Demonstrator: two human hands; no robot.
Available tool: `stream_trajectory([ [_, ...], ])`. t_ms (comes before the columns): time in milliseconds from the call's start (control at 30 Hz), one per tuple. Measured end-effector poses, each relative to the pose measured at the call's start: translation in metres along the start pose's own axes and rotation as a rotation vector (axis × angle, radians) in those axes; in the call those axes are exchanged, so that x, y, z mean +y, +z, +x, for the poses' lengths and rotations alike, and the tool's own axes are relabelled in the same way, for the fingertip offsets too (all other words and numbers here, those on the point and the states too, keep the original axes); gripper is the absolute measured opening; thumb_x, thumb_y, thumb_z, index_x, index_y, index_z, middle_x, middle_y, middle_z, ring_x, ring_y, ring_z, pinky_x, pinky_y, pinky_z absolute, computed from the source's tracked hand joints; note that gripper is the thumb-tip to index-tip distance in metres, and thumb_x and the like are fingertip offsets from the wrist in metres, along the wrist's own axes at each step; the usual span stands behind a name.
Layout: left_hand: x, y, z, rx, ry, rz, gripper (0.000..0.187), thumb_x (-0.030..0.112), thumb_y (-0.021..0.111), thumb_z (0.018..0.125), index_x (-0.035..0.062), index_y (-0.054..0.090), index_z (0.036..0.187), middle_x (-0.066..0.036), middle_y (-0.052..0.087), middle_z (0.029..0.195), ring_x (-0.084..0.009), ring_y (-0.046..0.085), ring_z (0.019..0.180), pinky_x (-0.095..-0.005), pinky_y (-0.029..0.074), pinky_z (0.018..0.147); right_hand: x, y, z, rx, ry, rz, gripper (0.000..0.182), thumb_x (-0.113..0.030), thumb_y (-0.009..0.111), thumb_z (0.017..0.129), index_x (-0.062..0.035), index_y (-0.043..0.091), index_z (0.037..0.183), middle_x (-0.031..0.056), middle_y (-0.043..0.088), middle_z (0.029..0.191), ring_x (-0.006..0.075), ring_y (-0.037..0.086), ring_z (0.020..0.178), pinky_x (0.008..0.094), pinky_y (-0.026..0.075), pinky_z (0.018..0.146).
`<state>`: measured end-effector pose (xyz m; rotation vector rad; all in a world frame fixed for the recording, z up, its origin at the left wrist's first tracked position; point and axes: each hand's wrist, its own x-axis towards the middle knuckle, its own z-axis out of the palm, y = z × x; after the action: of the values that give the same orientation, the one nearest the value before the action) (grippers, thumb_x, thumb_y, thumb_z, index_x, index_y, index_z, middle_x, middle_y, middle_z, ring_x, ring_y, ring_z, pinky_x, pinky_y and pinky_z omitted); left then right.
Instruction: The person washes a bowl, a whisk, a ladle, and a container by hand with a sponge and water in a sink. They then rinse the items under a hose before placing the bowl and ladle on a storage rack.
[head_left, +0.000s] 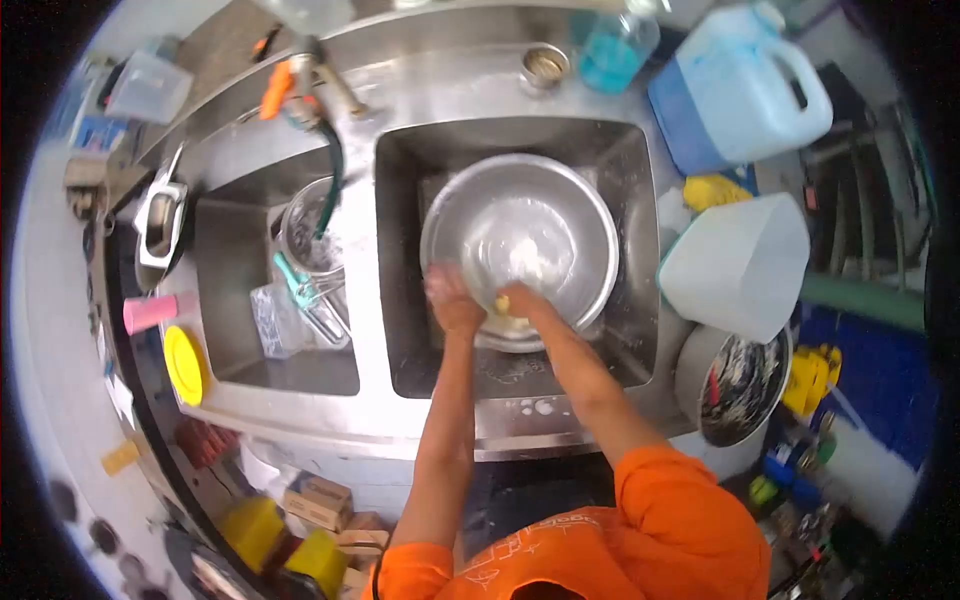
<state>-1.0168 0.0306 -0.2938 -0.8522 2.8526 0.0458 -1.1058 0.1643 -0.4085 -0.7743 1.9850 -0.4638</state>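
A large round metal bowl (520,190) sits in the right basin of a steel double sink. My left hand (453,298) lies on the bowl's near left rim, its fingers stretched out and somewhat blurred. Inside the bowl, close to its near wall, my right hand (520,303) is closed around a small yellowish sponge (502,303). Bright reflections show on the bowl's inner surface.
The left basin (230,290) holds a metal pot (296,235) and teal-handled utensils (290,275). A faucet hose (332,180) hangs over it. At the right stand a blue-liquid jug (700,110), a white container (740,265) and a dirty pot (700,370).
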Motion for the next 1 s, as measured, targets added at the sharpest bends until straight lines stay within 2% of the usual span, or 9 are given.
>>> stream_trajectory([
  [100,0.036,-0.014,-0.015,-0.920,0.308,-0.179,0.089,0.043,0.068,0.069,0.0040,0.028,0.139,-0.018,0.032,0.142,-0.0391,0.028,0.132,-0.0456,0.022,0.109,-0.046,-0.067,-0.100,0.266,0.159,0.119,0.039,-0.002,0.063,0.069,-0.0144,0.061,0.106,0.0210,0.059,0.110,0.0385,0.054,0.104,0.0389,0.045,0.087],
  [200,0.058,-0.006,-0.036,-0.795,0.620,-0.182,0.075,0.036,0.071,0.068,0.0044,0.040,0.128,-0.017,0.043,0.131,-0.0372,0.040,0.123,-0.0463,0.032,0.101,-0.123,-0.151,-0.197,0.718,-0.011,0.137,0.028,0.003,0.058,0.072,-0.0085,0.060,0.098,0.0197,0.060,0.098,0.0396,0.055,0.096,0.0414,0.044,0.082],
  [367,0.084,0.013,-0.036,-0.749,0.818,-0.231,0.056,0.027,0.076,0.067,0.0050,0.055,0.114,-0.016,0.059,0.116,-0.0347,0.055,0.111,-0.0471,0.046,0.091,-0.203,-0.279,-0.342,1.102,-0.289,0.106,0.032,0.007,0.047,0.068,-0.0020,0.057,0.098,0.0186,0.056,0.100,0.0365,0.054,0.099,0.0425,0.040,0.092],
  [433,0.085,0.046,-0.041,-0.673,0.823,-0.167,0.046,0.015,0.075,0.066,0.0050,0.056,0.107,-0.017,0.062,0.105,-0.0349,0.060,0.101,-0.0449,0.049,0.083,-0.215,-0.317,-0.392,1.311,-0.240,0.029,0.031,0.007,0.046,0.070,-0.0021,0.057,0.098,0.0183,0.056,0.098,0.0356,0.054,0.099,0.0421,0.041,0.090],
  [533,0.080,-0.030,-0.052,-0.519,0.909,-0.192,0.033,0.019,0.067,0.067,0.0079,0.062,0.098,-0.015,0.066,0.094,-0.0351,0.062,0.091,-0.0452,0.050,0.078,-0.200,-0.352,-0.427,1.514,-0.062,-0.136,0.033,0.007,0.048,0.071,-0.0045,0.056,0.101,0.0175,0.056,0.100,0.0363,0.054,0.098,0.0426,0.041,0.089],
  [733,0.057,-0.173,-0.015,-0.133,0.557,-0.556,0.031,0.018,0.056,0.064,0.0099,0.068,0.091,-0.019,0.064,0.081,-0.0370,0.061,0.083,-0.0491,0.048,0.072,-0.124,-0.364,-0.417,1.143,0.167,-0.121,0.031,-0.004,0.055,0.080,-0.0061,0.057,0.111,0.0201,0.053,0.111,0.0381,0.051,0.104,0.0450,0.039,0.091],
  [800,0.042,-0.204,0.019,0.070,0.496,-0.762,0.028,0.016,0.054,0.062,0.0061,0.069,0.082,-0.021,0.063,0.074,-0.0400,0.061,0.073,-0.0479,0.048,0.065,-0.120,-0.352,-0.418,1.169,0.094,-0.247,0.030,-0.007,0.056,0.082,-0.0064,0.057,0.112,0.0209,0.053,0.113,0.0381,0.051,0.106,0.0451,0.039,0.092],
  [900,0.013,-0.223,0.051,-0.014,0.362,-1.067,0.026,0.015,0.052,0.061,0.0039,0.068,0.078,-0.022,0.062,0.070,-0.0409,0.060,0.070,-0.0467,0.047,0.063,-0.167,-0.338,-0.411,1.289,-0.028,-0.469,0.027,-0.008,0.055,0.085,-0.0048,0.058,0.111,0.0202,0.051,0.119,0.0341,0.053,0.107,0.0419,0.043,0.091],
  [1000,-0.008,-0.225,0.027,-0.041,0.305,-1.121,0.024,0.017,0.054,0.062,0.0035,0.067,0.077,-0.023,0.062,0.072,-0.0404,0.060,0.071,-0.0459,0.047,0.063,-0.231,-0.309,-0.385,1.048,-0.267,0.121,0.024,-0.008,0.058,0.086,-0.0049,0.058,0.110,0.0113,0.055,0.115,0.0235,0.054,0.106,0.0328,0.046,0.085],
])
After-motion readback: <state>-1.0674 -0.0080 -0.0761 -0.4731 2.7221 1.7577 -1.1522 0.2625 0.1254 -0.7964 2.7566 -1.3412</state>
